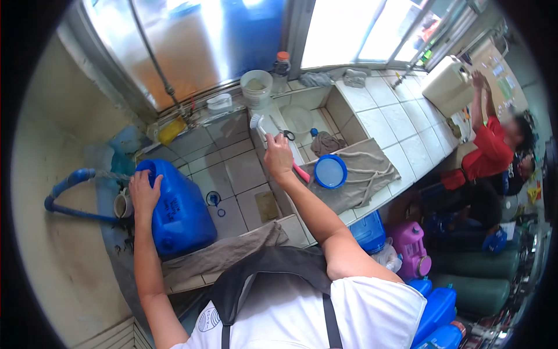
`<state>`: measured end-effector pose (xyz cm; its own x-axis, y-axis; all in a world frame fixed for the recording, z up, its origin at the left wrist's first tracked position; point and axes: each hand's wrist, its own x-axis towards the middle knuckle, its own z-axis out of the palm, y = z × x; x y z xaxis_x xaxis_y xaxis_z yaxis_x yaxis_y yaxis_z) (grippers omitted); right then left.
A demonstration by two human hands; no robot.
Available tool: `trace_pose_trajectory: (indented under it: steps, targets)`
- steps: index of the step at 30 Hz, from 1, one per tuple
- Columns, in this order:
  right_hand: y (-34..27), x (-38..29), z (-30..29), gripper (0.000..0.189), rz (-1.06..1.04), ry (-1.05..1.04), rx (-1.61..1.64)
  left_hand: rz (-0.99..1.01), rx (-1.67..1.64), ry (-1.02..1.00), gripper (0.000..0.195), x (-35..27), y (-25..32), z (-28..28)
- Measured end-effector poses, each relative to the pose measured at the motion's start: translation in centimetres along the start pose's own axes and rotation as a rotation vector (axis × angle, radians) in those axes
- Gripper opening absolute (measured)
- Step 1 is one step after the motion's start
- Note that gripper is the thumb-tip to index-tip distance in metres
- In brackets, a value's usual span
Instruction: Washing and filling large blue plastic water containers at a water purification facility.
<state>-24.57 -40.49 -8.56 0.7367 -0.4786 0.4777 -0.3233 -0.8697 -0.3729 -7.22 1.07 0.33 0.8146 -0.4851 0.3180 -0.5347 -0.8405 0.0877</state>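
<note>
My left hand (144,192) rests at the mouth end of a large blue plastic jug (183,213), which lies in the tiled sink basin at the left. Water (114,175) runs from a bent blue pipe (69,185) towards the jug's opening, partly hidden by my fingers. My right hand (279,159) is over the divider between two basins, closed on a scrub brush; its white bristle head (256,121) shows beyond the fingers and its pink handle end (301,173) behind the hand. Scissors (287,135) lie just beyond. A blue-rimmed round container (330,171) sits on a grey cloth (366,170) to the right.
A white bucket (256,89) and a jar with an orange lid (282,65) stand by the window. A brown rag (326,144) lies in the right basin. A beige jerrycan (449,85) stands on the counter near a person in red (488,146). Several jugs, one purple (407,248), stand below.
</note>
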Motion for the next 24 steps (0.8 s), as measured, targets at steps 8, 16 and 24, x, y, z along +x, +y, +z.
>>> trace_pose_trajectory:
  steps: [8, 16, 24]
  targets:
    - [-1.4, -5.4, -0.9, 0.038, -0.231, 0.033, 0.265, -0.001, 0.018, -0.234, 0.05, 0.7, 1.7, 1.9]
    - [-5.8, -5.4, 0.3, 0.12, 0.723, -1.027, 0.94, 0.293, -0.089, 0.119, 0.035, -1.6, 9.0, -10.5]
    - [-4.2, 10.8, -6.9, 0.098, 0.237, -0.046, 1.384, 0.433, -0.418, 0.562, 0.041, -10.4, 1.9, -14.1]
